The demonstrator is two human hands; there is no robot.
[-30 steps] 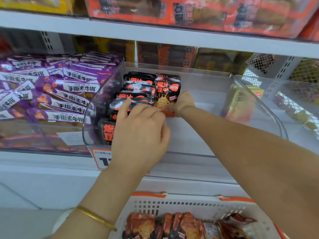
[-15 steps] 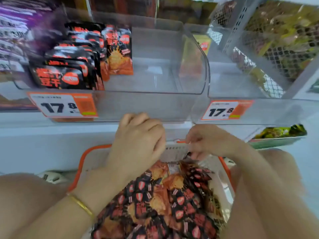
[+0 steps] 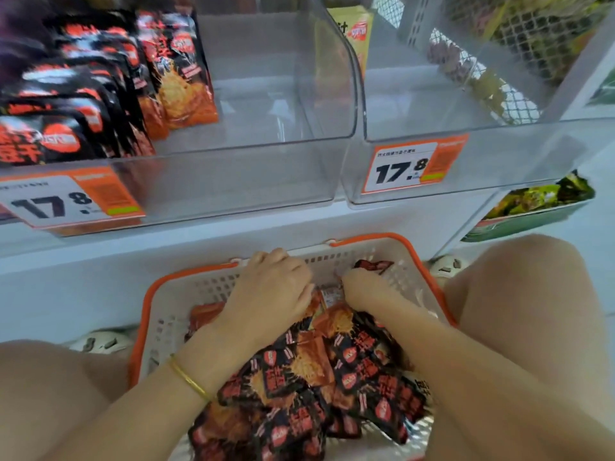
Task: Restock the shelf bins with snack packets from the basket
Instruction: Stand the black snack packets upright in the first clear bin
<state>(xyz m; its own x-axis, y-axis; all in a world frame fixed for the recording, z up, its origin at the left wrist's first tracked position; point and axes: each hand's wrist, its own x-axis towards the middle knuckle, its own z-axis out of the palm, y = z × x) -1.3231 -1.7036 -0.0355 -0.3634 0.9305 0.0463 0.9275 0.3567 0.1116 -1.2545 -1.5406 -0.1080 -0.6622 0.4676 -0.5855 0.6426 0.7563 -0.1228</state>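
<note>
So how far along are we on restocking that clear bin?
Done: black-and-orange snack packets fill the left side of the clear bin. In hand: the left hand and right hand are down in the basket on the packet pile; whether either grips one is unclear. Left: the bin's right side is bare, and the basket holds many packets.

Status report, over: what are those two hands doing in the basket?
Left hand curled over snack packets in the basket, grip hidden. Right hand pinching one packet. Clear bin half empty, nothing blocking.
</note>
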